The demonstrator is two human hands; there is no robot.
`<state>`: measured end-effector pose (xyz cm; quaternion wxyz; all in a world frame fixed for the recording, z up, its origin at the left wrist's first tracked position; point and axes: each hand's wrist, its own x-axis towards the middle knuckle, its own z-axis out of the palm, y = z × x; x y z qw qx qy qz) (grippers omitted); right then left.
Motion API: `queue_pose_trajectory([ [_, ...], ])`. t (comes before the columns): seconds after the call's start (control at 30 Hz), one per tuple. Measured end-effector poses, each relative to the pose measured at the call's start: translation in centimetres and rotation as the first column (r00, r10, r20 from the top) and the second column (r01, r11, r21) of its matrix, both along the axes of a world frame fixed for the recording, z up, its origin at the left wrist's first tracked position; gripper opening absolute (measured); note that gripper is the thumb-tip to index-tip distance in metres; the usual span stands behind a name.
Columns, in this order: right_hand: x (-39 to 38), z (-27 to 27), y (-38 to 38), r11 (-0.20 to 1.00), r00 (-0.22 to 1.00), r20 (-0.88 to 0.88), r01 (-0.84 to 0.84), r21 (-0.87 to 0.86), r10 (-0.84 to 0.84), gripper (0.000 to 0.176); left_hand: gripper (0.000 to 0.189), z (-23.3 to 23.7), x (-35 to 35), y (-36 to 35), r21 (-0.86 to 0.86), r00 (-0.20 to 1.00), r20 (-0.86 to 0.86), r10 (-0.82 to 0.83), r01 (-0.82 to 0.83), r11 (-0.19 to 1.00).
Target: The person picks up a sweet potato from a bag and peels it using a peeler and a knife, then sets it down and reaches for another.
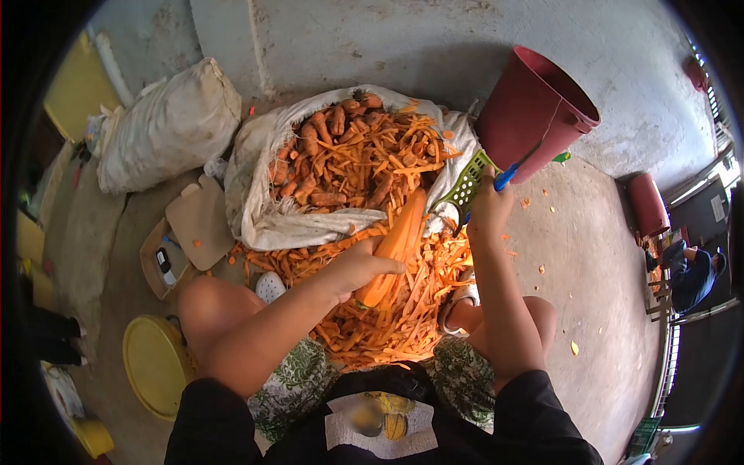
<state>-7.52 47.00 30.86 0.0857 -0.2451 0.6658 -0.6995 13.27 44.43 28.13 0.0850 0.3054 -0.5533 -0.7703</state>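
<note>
My left hand (362, 270) is wrapped round the lower part of a large peeled orange carrot (402, 236), which points up and away from me. To its right, my right hand (491, 203) grips a knife (505, 177) by its blue handle, with the dark blade pointing up and to the right. Beyond the carrot, an open white sack (263, 221) holds unpeeled carrots (310, 139) and orange peelings. A pile of peelings (387, 333) lies on the floor between my legs. A green perforated basket (467, 186) is partly hidden behind my right hand.
A red bucket (523, 108) stands at the back right. At the left are a full white sack (174, 128), an open cardboard box (159, 260) with a phone, and a yellow lid (155, 366). A person (694, 279) sits far right.
</note>
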Motion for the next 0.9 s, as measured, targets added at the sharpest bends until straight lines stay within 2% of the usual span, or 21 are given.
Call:
queue_pose_trajectory([
  [0.03,0.8,0.2,0.1,0.999,0.998,0.043,-0.036,-0.019,0.037,0.027,0.047,-0.1,0.0,0.0,-0.011,1.0,-0.009,-0.005,0.005,1.0],
  [0.07,1.8,0.5,0.1,0.999,0.999,0.007,-0.039,-0.01,0.039,0.026,0.047,0.0,0.0,0.0,-0.022,1.0,-0.019,-0.01,0.01,1.0],
  [0.1,3.0,1.1,0.5,0.993,0.988,0.106,-0.108,-0.041,0.112,0.025,0.047,0.3,0.1,-0.1,-0.022,1.0,-0.02,-0.008,0.008,1.0],
  [0.17,4.3,0.6,1.0,0.981,0.977,0.109,-0.191,0.038,0.186,0.022,0.04,1.6,0.3,-0.3,0.282,0.994,0.037,0.099,-0.105,0.954],
  [0.2,5.3,0.3,1.1,0.972,0.968,0.111,-0.231,0.041,0.225,0.022,0.04,1.0,0.1,-0.4,0.282,0.994,0.036,0.1,-0.106,0.954],
  [0.27,7.3,-0.3,1.5,0.951,0.949,0.114,-0.302,0.066,0.293,0.022,0.034,-0.6,-0.5,-0.6,0.499,0.941,-0.092,0.327,-0.24,0.832],
  [0.3,8.0,-0.7,1.7,0.951,0.949,0.114,-0.302,0.066,0.293,0.022,0.034,-0.8,-0.5,-0.4,0.5,0.941,-0.092,0.327,-0.24,0.832],
  [0.37,9.0,-1.4,1.9,0.927,0.925,-0.119,-0.343,0.15,0.362,0.021,0.031,-0.2,-0.4,-0.1,0.581,0.934,-0.134,0.332,-0.198,0.79],
  [0.4,9.4,-1.3,2.1,0.927,0.925,-0.117,-0.343,0.15,0.361,0.021,0.031,-1.1,-0.5,-0.2,0.614,0.932,-0.177,0.317,-0.147,0.775],
  [0.57,10.0,-0.6,2.2,0.937,0.909,-0.318,-0.171,0.304,0.269,0.017,0.03,-0.3,-0.6,0.3,0.582,0.951,-0.095,0.296,-0.188,0.791],
  [0.63,9.7,-0.6,1.8,0.932,0.912,-0.321,-0.142,0.335,0.254,0.017,0.03,-0.3,-0.7,0.2,0.563,0.949,-0.088,0.302,-0.203,0.801],
  [0.7,8.8,-0.7,1.3,0.924,0.915,-0.325,-0.111,0.366,0.238,0.016,0.033,-0.4,-0.7,-0.3,0.5,0.981,-0.09,0.173,-0.105,0.86],
  [0.77,7.0,-1.6,0.3,0.884,0.945,-0.253,-0.071,0.461,0.209,0.019,0.035,-0.2,-0.9,0.4,0.449,0.989,-0.022,0.147,-0.122,0.885],
  [0.8,5.3,-2.2,-0.4,0.886,0.961,-0.258,0.03,0.464,0.102,0.023,0.038,0.0,-1.0,0.9,0.395,0.991,0.05,0.122,-0.132,0.909],
  [0.87,2.0,-1.9,-1.3,0.872,0.959,-0.284,0.158,0.463,-0.022,0.027,0.04,0.5,-0.8,1.9,0.406,0.997,0.036,0.067,-0.076,0.911],
  [0.9,0.6,-2.1,-1.4,0.914,0.981,-0.174,0.145,0.38,-0.083,0.031,0.041,0.9,-0.7,2.2,0.417,1.0,0.018,0.019,-0.024,0.908],
])
